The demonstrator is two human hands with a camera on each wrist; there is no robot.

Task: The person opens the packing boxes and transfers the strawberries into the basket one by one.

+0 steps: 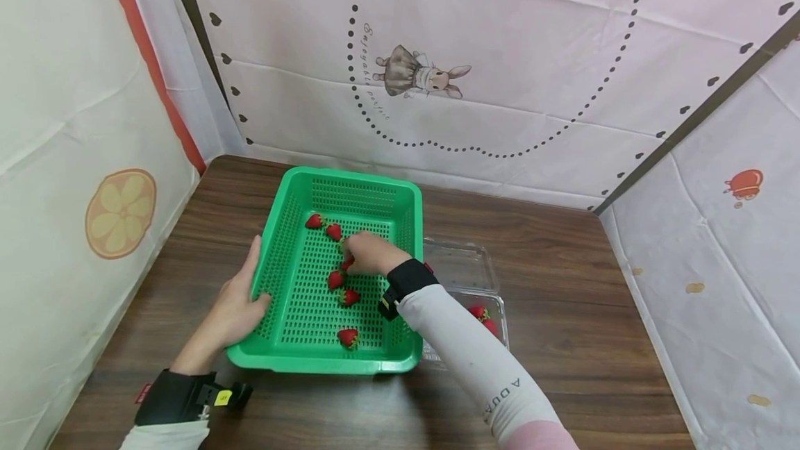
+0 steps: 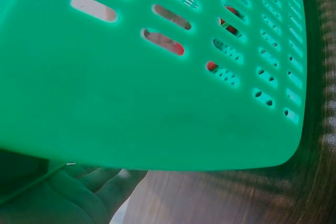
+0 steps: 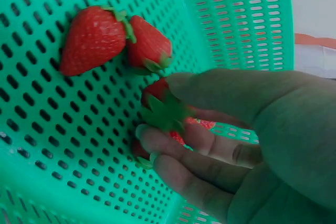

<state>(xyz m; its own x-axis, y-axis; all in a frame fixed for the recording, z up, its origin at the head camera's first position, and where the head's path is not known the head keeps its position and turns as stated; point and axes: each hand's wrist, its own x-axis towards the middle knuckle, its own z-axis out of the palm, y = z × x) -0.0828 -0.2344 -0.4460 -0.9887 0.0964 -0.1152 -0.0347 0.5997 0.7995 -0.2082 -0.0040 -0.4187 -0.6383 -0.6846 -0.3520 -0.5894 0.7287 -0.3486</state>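
A green perforated plastic basket (image 1: 321, 364) stands on the table with several strawberries (image 1: 350, 297) scattered over its floor. At its left side, my left hand (image 1: 232, 307) grips the rim, thumb over the top and fingers along the outside. Reaching into the basket, my right hand (image 1: 375, 254) pinches a strawberry (image 3: 164, 113) by its leafy end between thumb and fingers. Two more strawberries (image 3: 93, 41) lie just beyond the fingertips in the right wrist view. The left wrist view shows the basket's outer wall close up, with the left fingers partly hidden below the rim.
A clear plastic box (image 1: 503, 321) with its lid (image 1: 459, 266) folded back sits right of the basket, partly under my right forearm; strawberries (image 1: 489, 326) lie in it. Dark wood tabletop (image 1: 562, 283) extends to the right. Printed cloth walls (image 1: 500, 54) enclose the table's back and sides.
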